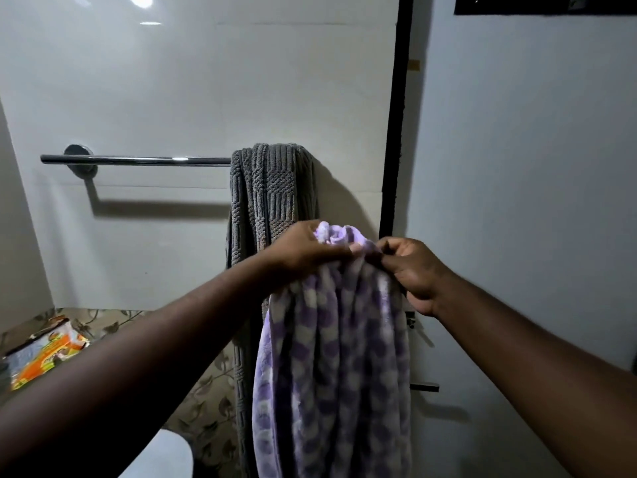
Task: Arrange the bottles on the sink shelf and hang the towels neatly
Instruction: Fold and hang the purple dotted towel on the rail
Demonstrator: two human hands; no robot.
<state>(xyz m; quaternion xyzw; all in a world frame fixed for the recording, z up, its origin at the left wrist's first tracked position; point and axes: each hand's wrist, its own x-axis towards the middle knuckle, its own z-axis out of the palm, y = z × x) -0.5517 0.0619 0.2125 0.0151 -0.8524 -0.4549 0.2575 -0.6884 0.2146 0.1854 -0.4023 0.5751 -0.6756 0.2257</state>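
The left hand (312,248) is closed over the bunched top edge of a purple-and-white checked towel (331,357), fingers curled down over the gather. Just beside it, the right hand (412,270) pinches the same edge between thumb and fingers. The towel hangs from the two hands in long folds, in front of the wall and below the rail.

Two towels are in view. The second, a grey ribbed towel (269,188), is draped over the right end of one chrome towel rail (138,160) and hangs bunched behind the checked one; the rail's left stretch is bare.

A black door frame (396,132) runs upright just right of the grey towel, with a pale door (517,167) beyond it. Low on the left, a colourful orange packet (44,353) lies on a leaf-patterned surface (206,401). A white rounded object (162,457) shows at the bottom edge; what it is cannot be told.
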